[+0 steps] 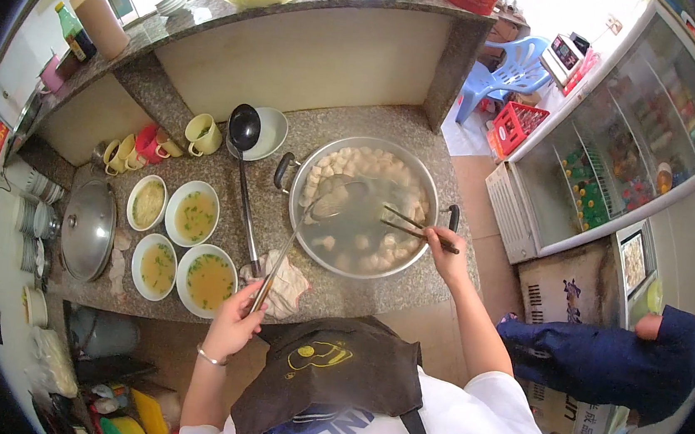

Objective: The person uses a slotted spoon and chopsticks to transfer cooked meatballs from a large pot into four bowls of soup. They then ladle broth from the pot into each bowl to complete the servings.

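Observation:
My left hand (pixel 237 321) grips the long handle of a skimmer (pixel 338 198), whose head lies in the broth on the left side of a wide metal pot (pixel 357 275). In my right hand (pixel 446 251) is a pair of dark chopsticks (pixel 407 215), tips over the cloudy broth at the pot's right. Pale dumplings (pixel 356 161) crowd along the pot's wall. Left of the pot, a black ladle (pixel 244 127) rests with its bowl on a white bowl (pixel 272 134). Several white bowls of soup with chopped greens (pixel 208 280) stand further left, one holding noodles (pixel 148 203).
A crumpled cloth (pixel 283 285) lies below the pot. Mugs (pixel 203 134) and a domed metal lid (pixel 89 230) stand at the left. A raised granite ledge (pixel 318 2) borders the counter. At the right are a glass-door fridge (pixel 631 137) and another person (pixel 603 361).

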Tool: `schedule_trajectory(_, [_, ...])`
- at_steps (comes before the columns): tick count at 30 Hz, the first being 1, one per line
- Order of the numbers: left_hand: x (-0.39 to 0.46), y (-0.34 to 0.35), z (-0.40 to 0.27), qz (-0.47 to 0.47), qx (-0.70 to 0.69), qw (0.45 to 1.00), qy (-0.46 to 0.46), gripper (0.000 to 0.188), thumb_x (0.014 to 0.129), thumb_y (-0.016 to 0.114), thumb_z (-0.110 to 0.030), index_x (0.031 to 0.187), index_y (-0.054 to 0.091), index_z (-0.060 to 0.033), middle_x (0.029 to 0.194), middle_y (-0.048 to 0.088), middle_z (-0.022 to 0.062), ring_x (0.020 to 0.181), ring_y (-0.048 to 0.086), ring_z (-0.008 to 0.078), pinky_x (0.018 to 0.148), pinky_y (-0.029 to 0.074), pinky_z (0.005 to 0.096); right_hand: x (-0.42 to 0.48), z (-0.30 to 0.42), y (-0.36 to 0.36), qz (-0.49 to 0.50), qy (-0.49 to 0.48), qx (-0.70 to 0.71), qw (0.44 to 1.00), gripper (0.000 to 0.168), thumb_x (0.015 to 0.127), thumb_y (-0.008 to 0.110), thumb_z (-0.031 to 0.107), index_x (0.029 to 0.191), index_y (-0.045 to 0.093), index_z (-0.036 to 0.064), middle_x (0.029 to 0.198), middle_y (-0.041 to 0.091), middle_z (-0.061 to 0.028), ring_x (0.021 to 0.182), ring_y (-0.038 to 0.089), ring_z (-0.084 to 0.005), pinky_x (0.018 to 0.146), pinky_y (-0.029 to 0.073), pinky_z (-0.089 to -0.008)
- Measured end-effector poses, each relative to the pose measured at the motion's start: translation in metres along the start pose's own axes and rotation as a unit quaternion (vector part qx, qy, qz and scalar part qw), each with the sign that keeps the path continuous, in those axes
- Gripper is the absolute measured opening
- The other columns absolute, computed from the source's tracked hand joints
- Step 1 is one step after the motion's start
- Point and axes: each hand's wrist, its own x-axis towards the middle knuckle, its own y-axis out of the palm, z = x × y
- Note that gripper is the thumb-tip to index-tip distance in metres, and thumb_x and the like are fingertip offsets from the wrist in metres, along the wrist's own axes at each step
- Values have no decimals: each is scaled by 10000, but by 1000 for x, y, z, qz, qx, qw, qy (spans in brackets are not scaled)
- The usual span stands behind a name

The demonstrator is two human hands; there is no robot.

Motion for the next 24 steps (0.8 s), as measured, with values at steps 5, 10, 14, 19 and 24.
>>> schedule_trajectory(5, [45, 33, 10, -33, 172, 976, 129, 442, 756, 543, -95, 1186, 458, -36, 753, 605, 111, 623, 577, 168, 591, 457, 286, -3, 8, -10, -29, -38, -16, 999, 117, 799, 567, 104, 828, 615, 2, 736, 609, -144, 662, 598, -209, 605, 455, -291])
schedule_trajectory(10, [79, 66, -1, -54, 364, 910, 191, 438, 722, 523, -134, 1149, 480, -48, 708, 586, 204, 669, 583, 336, 628, 463, 405, -7, 21, -17, -36, 30, 16, 999, 127, 801, 559, 108, 816, 616, -4, 680, 603, -132, 609, 590, -212, 575, 445, -276])
schedule_trajectory(14, [99, 87, 12, -40, 404, 895, 183, 470, 679, 504, -103, 1142, 469, -30, 692, 569, 235, 666, 563, 382, 635, 456, 455, -10, 37, -26, -36, -25, -30, 999, 132, 806, 553, 111, 820, 621, -1, 705, 610, -136, 622, 593, -206, 586, 449, -279])
schedule_trajectory(19, [112, 86, 13, 96, 88, 991, -11, 446, 758, 476, -63, 1199, 421, -30, 783, 604, 131, 503, 551, 193, 490, 473, 311, -9, 45, -40, -55, -14, 39, 998, 124, 798, 563, 115, 822, 626, 11, 724, 609, -126, 649, 591, -207, 609, 447, -279])
schedule_trajectory(24, [111, 62, 6, 205, -147, 962, -105, 485, 814, 439, -54, 1280, 315, -10, 867, 585, 103, 563, 522, 104, 455, 432, 209, -2, 77, -58, -35, -66, -27, 997, 122, 806, 560, 110, 810, 629, 10, 687, 596, -92, 598, 557, -162, 568, 435, -276])
